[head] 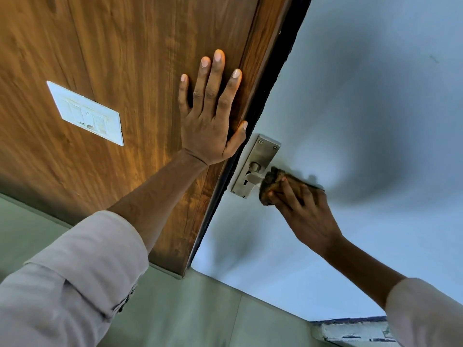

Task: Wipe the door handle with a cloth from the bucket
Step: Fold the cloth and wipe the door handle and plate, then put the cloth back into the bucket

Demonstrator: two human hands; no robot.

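Note:
A metal door handle (253,177) on a steel backplate (260,156) is fixed to the pale blue-grey door (363,108). My right hand (304,209) grips a dark brown cloth (271,181) and presses it around the lever, hiding most of the lever. My left hand (213,113) lies flat with spread fingers on the wooden panel (125,58) beside the door's dark edge, holding nothing. No bucket is in view.
A white switch plate (85,113) is set in the wooden panel at the left. Pale green floor tiles (175,309) run below. A chipped white-and-blue ledge (355,331) shows at the bottom right.

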